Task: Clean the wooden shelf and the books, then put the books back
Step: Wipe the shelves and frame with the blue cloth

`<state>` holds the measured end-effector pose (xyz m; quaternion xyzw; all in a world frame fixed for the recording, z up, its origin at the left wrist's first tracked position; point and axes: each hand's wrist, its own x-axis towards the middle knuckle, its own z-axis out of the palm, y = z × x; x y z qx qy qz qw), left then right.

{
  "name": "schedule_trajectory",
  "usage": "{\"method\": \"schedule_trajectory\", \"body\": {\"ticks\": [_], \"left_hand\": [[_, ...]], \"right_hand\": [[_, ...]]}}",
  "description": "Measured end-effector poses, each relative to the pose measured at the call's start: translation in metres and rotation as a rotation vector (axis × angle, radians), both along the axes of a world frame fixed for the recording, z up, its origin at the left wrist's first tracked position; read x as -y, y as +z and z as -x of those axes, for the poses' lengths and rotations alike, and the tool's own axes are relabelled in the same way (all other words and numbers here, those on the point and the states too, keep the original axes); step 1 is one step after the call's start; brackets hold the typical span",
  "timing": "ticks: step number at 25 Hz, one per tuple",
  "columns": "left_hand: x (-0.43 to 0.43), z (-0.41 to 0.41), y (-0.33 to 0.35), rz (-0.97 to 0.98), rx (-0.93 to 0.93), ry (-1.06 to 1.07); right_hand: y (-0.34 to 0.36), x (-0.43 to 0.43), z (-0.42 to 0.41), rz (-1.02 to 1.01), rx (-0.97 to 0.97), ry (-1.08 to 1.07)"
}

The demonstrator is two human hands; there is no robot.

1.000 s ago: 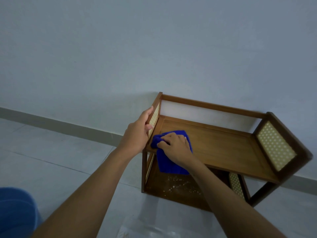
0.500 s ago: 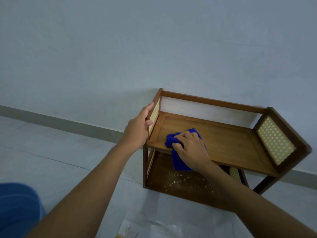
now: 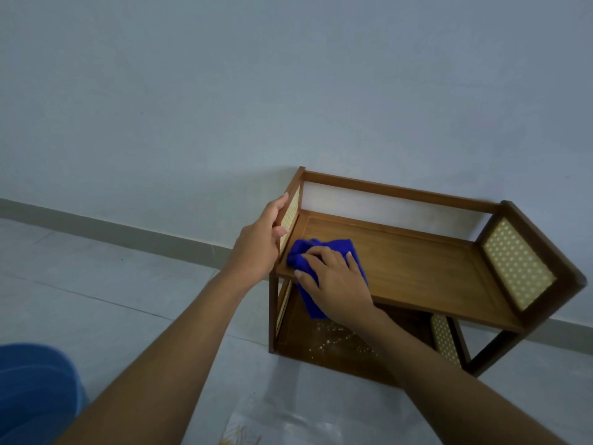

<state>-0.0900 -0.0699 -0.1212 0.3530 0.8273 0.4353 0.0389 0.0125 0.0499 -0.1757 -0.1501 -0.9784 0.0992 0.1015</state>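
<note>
A small wooden shelf (image 3: 417,277) with two levels and woven cane side panels stands on the floor against the wall. My left hand (image 3: 260,248) grips its left side panel, fingers behind and thumb on the inside. My right hand (image 3: 337,281) presses a blue cloth (image 3: 324,248) onto the left front part of the top board. The cloth bunches up at my fingertips, and one end hangs over the front edge. Pale crumbs or dust (image 3: 330,342) lie scattered on the lower board. No books are in view.
A pale wall rises right behind the shelf, with a grey skirting board (image 3: 128,234) along the tiled floor (image 3: 96,300). A clear plastic sheet or bag (image 3: 282,425) lies on the floor in front. Something blue and rounded (image 3: 32,390) fills the bottom left corner.
My right hand slid the cloth to the right along the top board, then back towards the left end. My left hand kept its hold on the side panel.
</note>
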Motion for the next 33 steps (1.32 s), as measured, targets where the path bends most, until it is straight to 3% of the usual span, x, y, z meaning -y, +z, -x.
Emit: {"method": "schedule_trajectory", "body": {"ticks": [4, 9, 17, 24, 29, 33], "left_hand": [[-0.002, -0.001, 0.0, -0.008, -0.008, 0.01], [-0.002, -0.003, 0.002, -0.008, -0.013, 0.031], [0.0, -0.005, 0.004, -0.002, -0.011, 0.023], [-0.001, -0.007, 0.005, -0.026, 0.013, 0.038], [0.001, -0.005, 0.003, -0.035, 0.004, 0.012], [0.001, -0.004, 0.001, -0.038, 0.01, -0.001]], "right_hand": [[-0.001, 0.007, 0.006, -0.128, 0.159, -0.03], [-0.009, 0.026, 0.009, -0.193, 0.129, -0.057], [-0.002, 0.007, -0.015, -0.319, 0.167, 0.214], [0.002, 0.039, 0.027, -0.22, 0.24, -0.102], [0.001, 0.022, 0.004, -0.274, 0.203, 0.097], [0.015, -0.005, -0.007, -0.069, 0.068, 0.159]]}}
